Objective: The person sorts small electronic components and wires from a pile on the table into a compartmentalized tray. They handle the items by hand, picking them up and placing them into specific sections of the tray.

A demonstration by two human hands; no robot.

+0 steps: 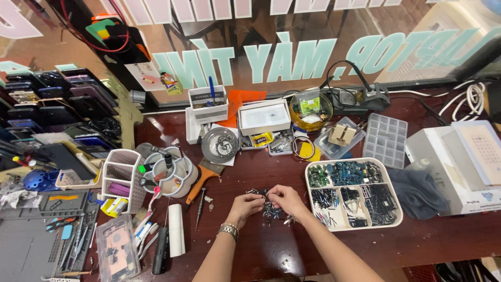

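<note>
Two hands are meeting over the dark red table (261,172), fingertips pinched together on one small dark part (266,195). The left hand (245,204), wearing a metal watch (228,230), is closing thumb and forefinger on the part's left end; the right hand (286,199) is gripping its right end the same way. Just below the fingertips, a heap of small dark parts (270,210) is lying on the table, touching neither palm. Beyond the right hand's knuckles, a white divided tray (355,225) is sitting, filled with sorted dark and green pieces.
</note>
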